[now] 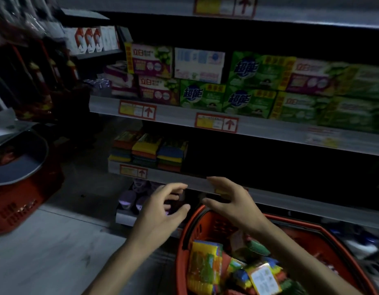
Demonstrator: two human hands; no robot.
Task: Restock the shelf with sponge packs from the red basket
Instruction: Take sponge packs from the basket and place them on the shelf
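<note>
A: What is around?
B: Soap boxes (248, 81) above, slippers (131, 199) below, a crate (20, 201) at left.
A: And the packs?
B: Colourful packs (207, 267) lie in the basket (181, 241). Three stacks (148, 152) stand on the shelf (163, 174). The left hand (160, 218) and right hand (233, 205) are spread and hold nothing.

Free shelf (180, 180) room beside sponge stacks (148, 153)
</note>
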